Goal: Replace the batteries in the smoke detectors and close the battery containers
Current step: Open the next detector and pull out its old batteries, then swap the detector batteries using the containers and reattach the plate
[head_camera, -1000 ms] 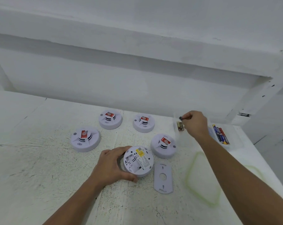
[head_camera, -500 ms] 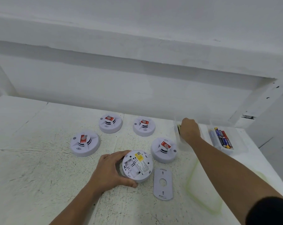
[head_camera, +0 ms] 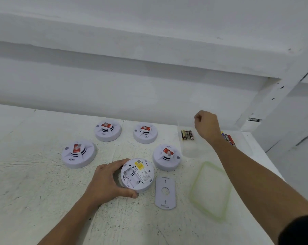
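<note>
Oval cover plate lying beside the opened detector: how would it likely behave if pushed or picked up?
The cover plate looks thin and flat, so probably light, and would slide, not roll, on the table. Lying flush, its edge may be hard to pinch.

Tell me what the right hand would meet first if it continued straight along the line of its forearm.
Probably the white back wall: the right hand seems raised above the clear plastic container of black-and-gold batteries, though depth is unclear.
</note>
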